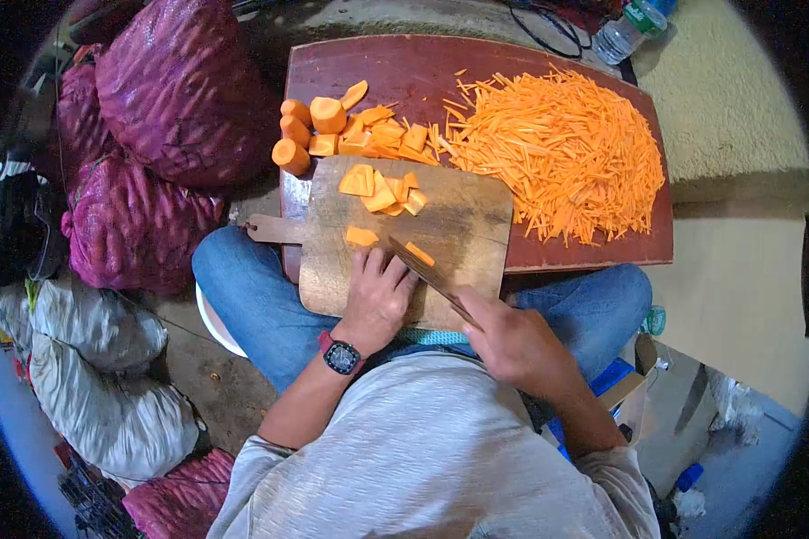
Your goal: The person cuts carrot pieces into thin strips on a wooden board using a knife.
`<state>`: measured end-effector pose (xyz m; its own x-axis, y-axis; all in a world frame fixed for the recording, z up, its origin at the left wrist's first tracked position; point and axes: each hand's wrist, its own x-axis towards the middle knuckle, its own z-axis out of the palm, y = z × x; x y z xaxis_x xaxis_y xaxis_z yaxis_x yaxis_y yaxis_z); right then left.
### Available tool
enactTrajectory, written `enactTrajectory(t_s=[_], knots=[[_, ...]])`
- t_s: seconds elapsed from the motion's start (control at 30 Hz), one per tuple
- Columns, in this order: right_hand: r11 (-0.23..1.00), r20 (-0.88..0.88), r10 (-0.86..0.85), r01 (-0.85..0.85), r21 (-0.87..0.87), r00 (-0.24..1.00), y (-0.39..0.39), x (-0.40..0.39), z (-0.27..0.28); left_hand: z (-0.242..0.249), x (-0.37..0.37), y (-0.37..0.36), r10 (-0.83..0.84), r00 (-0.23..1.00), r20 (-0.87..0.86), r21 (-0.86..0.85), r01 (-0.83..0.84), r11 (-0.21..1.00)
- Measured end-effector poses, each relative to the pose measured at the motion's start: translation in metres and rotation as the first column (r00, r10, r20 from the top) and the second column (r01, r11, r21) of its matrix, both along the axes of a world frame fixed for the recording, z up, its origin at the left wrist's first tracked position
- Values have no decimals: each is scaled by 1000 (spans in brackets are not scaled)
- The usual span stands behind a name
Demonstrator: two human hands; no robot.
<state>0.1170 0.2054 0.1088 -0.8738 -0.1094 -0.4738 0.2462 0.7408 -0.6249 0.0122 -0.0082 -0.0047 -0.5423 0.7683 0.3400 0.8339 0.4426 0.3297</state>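
Right hand [511,340] clamped on the knife [433,281], left hand [379,292] bent over the board [463,220], its grip impossible to tell, carrot pieces [382,190] lay on the board, shreds [562,153] were heaped on the table [548,258].

Shows a smooth red finish with some gloss on the tabletop [404,67]. Reads as matt, worn wood with visible grain at the cutting board [476,225]. Looks like dull, dark metal at the knife blade [425,273]. Presents netted mesh on the red sacks [184,81], clear plastic at the bottle [618,38], denim on the jeans [252,287], a glossy face on the watch [342,357].
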Motion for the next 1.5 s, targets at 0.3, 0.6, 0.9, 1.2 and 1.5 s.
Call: enactTrajectory(t_s=[0.3, 0.6, 0.9, 1.2, 1.5], knots=[[999, -227, 19, -26, -27, 974, -7, -18, -19, 0, -3, 1, 30, 999, 41, 59, -32, 998], [1000, -155, -6, 4, -16, 988, -6, -8, -27, -3, -1, -1, 53, 997, 53, 35, -55, 998], [998, -113, -30, 24, -54, 993, 2, 13, -13, -7, -1, -2, 57, 998, 32, 68, -59, 996], [999, 25, -29, 30, -36, 999, -2, 2, 7, -7, 2, 0, 75, 996, 40, 82, -78, 994], [999, -219, 27, -31, -14, 975, -4, -5, -10, -1, 1, 1, 78, 997, 21, 86, -80, 993]])
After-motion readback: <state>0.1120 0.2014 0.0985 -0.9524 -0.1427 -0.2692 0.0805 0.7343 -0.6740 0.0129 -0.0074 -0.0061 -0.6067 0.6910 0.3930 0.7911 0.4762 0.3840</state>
